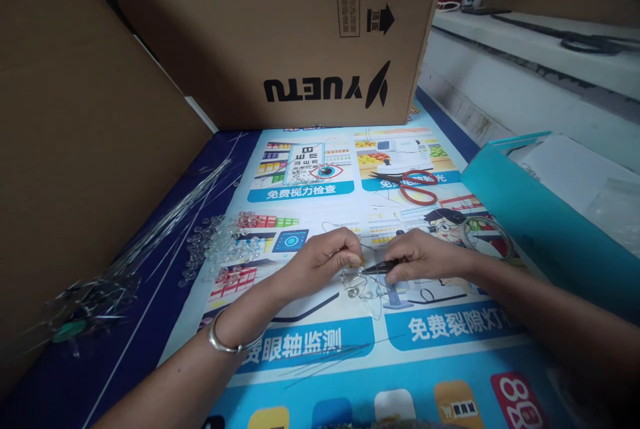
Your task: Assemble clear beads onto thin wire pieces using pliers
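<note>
The left hand (325, 257) has its fingers pinched shut on a thin wire piece (361, 286) strung with clear beads, holding it just above the worktop (320, 356), seemingly to keep it steady; the right hand (423, 257) grips dark pliers (381, 268) whose tip meets the wire right beside the left fingertips, so both hands work at one spot. The beaded end dangles between the hands, touching or nearly touching the printed mat. A bead pile (220, 242) lies left of the hands (near, probably for easy picking), with a wire bundle (165, 229) beyond it. Red scissors (413, 186) rest farther back, a teal box (540, 216) at right, a carton (280, 36) behind.
</note>
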`<state>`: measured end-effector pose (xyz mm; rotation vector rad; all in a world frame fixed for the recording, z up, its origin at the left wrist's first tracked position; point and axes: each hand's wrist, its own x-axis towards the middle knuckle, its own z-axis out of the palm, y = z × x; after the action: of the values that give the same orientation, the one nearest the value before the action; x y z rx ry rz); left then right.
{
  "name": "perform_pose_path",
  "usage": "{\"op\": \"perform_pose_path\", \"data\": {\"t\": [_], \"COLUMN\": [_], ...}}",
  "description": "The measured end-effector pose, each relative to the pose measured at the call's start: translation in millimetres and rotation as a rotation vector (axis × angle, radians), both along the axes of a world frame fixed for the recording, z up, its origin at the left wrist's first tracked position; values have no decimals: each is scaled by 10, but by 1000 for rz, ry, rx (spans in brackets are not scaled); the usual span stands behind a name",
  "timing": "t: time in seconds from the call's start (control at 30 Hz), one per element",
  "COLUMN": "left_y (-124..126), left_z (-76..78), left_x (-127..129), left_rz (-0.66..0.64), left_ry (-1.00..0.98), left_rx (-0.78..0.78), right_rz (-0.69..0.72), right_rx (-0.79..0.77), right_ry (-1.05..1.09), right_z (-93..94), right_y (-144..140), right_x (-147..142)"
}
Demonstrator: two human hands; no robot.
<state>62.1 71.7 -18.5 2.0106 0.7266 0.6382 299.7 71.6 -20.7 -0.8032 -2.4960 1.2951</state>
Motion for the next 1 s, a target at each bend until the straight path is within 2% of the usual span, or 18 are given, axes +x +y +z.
{"op": "perform_pose_path", "data": {"t": [0.23, 0.37, 0.53, 0.67, 0.7, 0.77, 0.9, 1.0], "left_y": [-6, 10, 92, 140, 143, 141, 138, 155], "left_z": [-17, 2, 49, 43, 39, 35, 34, 28], "left_x": [4, -33, -119, -151, -151, -148, -147, -151], "left_rz": [4, 36, 60, 79, 79, 66, 47, 52], "left_ry": [-19, 32, 125, 122, 131, 158, 190, 201], "left_rx": [-39, -41, -28, -36, -42, -57, -73, -92], "right_rz": [-34, -54, -298, -499, -544, -622, -797, -825], "right_rx": [18, 163, 405, 469, 436, 255, -328, -705], "right_ry": [-16, -144, -413, -511, -500, -397, 124, 446], "right_z": [-16, 42, 174, 195, 187, 165, 117, 121], "right_y": [-30, -34, -13, 19, 29, 55, 119, 108], "right_x": [-19, -9, 106, 214, 231, 254, 259, 212]}}
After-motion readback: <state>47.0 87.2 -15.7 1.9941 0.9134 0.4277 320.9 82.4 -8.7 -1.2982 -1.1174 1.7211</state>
